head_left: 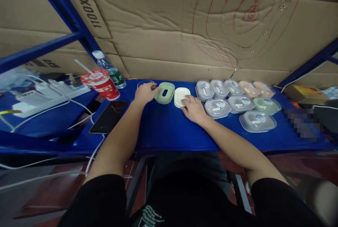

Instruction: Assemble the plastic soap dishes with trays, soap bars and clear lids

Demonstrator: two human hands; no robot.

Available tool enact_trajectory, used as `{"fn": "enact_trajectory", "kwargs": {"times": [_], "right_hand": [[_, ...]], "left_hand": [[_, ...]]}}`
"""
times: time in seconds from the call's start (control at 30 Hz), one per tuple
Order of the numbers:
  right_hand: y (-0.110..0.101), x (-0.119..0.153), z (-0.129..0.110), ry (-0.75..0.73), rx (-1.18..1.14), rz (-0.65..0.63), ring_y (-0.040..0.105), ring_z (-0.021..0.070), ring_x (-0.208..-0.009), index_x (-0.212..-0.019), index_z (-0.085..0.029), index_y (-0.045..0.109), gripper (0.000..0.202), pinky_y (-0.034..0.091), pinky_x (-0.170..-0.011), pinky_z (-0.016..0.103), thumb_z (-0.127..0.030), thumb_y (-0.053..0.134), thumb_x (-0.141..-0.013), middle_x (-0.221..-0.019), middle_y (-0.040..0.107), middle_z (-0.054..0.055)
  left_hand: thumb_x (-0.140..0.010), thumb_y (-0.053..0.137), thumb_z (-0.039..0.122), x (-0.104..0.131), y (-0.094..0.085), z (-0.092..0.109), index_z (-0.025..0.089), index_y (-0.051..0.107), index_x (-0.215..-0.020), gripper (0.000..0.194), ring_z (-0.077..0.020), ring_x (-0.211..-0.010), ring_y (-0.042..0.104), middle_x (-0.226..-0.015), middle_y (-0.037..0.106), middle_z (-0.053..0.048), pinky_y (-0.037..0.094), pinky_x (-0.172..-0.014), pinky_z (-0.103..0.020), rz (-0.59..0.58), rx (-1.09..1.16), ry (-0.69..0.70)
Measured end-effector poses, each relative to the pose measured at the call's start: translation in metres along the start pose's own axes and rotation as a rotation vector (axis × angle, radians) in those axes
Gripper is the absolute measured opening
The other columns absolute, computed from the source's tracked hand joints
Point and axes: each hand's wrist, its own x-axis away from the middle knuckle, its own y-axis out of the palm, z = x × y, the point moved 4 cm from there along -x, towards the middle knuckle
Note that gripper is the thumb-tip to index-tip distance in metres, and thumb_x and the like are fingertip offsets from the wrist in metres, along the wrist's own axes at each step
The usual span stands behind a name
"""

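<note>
My left hand (pixel 145 93) is at the left edge of a green oval lid-like piece (pixel 160 97) with a dark slot in its middle; its fingers are bent, and whether they grip the piece is unclear. Behind that hand, the rim of a clear piece (pixel 142 82) shows. My right hand (pixel 194 108) lies with fingers spread on the right side of a cream-white piece (pixel 179 96), just right of the green one. Several grey lidded boxes (pixel 218 107) stand to the right of that hand.
Peach boxes (pixel 264 89) and a green box (pixel 267 106) stand farther right. On the left are a phone (pixel 108 117), a red cup (pixel 103 85) with a straw, a bottle (pixel 115 75) and a power strip (pixel 52 98) with cables. Cardboard (pixel 158 26) rises behind the blue table (pixel 171 132).
</note>
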Motion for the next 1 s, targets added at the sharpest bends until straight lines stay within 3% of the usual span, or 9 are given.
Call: {"fn": "enact_trajectory", "kwargs": {"times": [0.17,0.27,0.43,0.53,0.6,0.7,0.8,0.93,1.0], "right_hand": [[0.009,-0.011,0.004,-0.056,-0.153,-0.001,0.042,0.0353,-0.159,-0.162,-0.011,0.046,0.068,0.037,-0.13,0.052,-0.03,0.067,-0.1,-0.172,0.038,0.023],[0.009,-0.013,0.004,-0.056,-0.175,0.027,0.038,0.0367,-0.161,-0.164,-0.012,0.043,0.074,0.034,-0.131,0.055,-0.033,0.07,-0.099,-0.175,0.033,0.023],[0.002,-0.011,-0.002,-0.069,-0.125,0.078,0.059,0.0355,-0.138,-0.15,-0.013,0.062,0.056,0.046,-0.12,0.051,-0.038,0.069,-0.1,-0.151,0.06,0.02],[0.001,-0.012,-0.004,-0.069,-0.103,0.032,0.065,0.0343,-0.126,-0.142,-0.015,0.068,0.047,0.05,-0.113,0.051,-0.04,0.063,-0.104,-0.133,0.072,0.017],[0.003,-0.013,-0.004,-0.072,-0.101,-0.007,0.064,0.0346,-0.131,-0.147,-0.015,0.065,0.05,0.046,-0.118,0.053,-0.041,0.063,-0.104,-0.138,0.072,0.016],[0.006,-0.013,-0.002,-0.071,-0.107,-0.037,0.054,0.0344,-0.148,-0.157,-0.016,0.055,0.06,0.033,-0.129,0.059,-0.041,0.065,-0.103,-0.158,0.061,0.016],[0.003,-0.01,-0.003,-0.071,-0.09,-0.041,0.048,0.0339,-0.154,-0.156,-0.019,0.057,0.058,0.025,-0.133,0.062,-0.042,0.064,-0.104,-0.163,0.058,0.013],[-0.014,-0.004,-0.003,-0.042,0.016,0.035,0.037,0.0397,-0.161,-0.157,-0.018,0.057,0.06,0.016,-0.133,0.068,-0.044,0.064,-0.103,-0.166,0.054,0.016],[-0.025,-0.003,0.001,0.011,0.101,0.079,0.03,0.0458,-0.163,-0.159,-0.015,0.055,0.066,0.01,-0.132,0.074,-0.045,0.066,-0.101,-0.17,0.046,0.021]], "left_hand": [[-0.094,0.067,0.05,0.001,-0.001,0.001,0.023,0.074,-0.14,0.054,-0.0392,-0.126,0.07,-0.135,0.077,-0.014,0.055,-0.104,-0.049,-0.032,-0.151,-0.073],[-0.094,0.066,0.048,-0.001,-0.008,-0.01,0.021,0.073,-0.141,0.055,-0.0418,-0.129,0.068,-0.137,0.075,-0.016,0.055,-0.105,-0.052,-0.002,-0.184,-0.159],[-0.098,0.058,0.057,-0.003,-0.015,-0.02,0.021,0.072,-0.141,0.058,-0.0403,-0.128,0.069,-0.133,0.077,-0.016,0.053,-0.106,-0.051,0.073,-0.161,-0.159],[-0.101,0.049,0.064,-0.004,-0.011,-0.017,0.021,0.072,-0.142,0.063,-0.0393,-0.129,0.068,-0.134,0.077,-0.015,0.052,-0.107,-0.051,0.063,-0.123,-0.147],[-0.1,0.046,0.07,-0.004,-0.007,-0.013,0.022,0.071,-0.143,0.069,-0.0403,-0.131,0.067,-0.136,0.076,-0.015,0.051,-0.109,-0.052,0.024,-0.103,-0.133],[-0.097,0.043,0.079,-0.002,0.0,-0.006,0.022,0.068,-0.146,0.079,-0.044,-0.135,0.063,-0.143,0.072,-0.017,0.046,-0.114,-0.059,-0.034,-0.108,-0.088],[-0.095,0.04,0.083,0.0,0.008,-0.001,0.02,0.063,-0.151,0.088,-0.0476,-0.143,0.055,-0.157,0.06,-0.02,0.04,-0.119,-0.065,-0.075,-0.128,-0.019],[-0.091,0.039,0.087,0.002,0.014,0.001,0.017,0.058,-0.155,0.096,-0.0525,-0.153,0.042,-0.172,0.038,-0.024,0.03,-0.124,-0.07,-0.106,-0.15,-0.004],[-0.091,0.039,0.087,0.002,0.015,0.002,0.018,0.057,-0.156,0.096,-0.0519,-0.155,0.04,-0.174,0.034,-0.024,0.028,-0.125,-0.07,-0.106,-0.149,-0.005]]}}
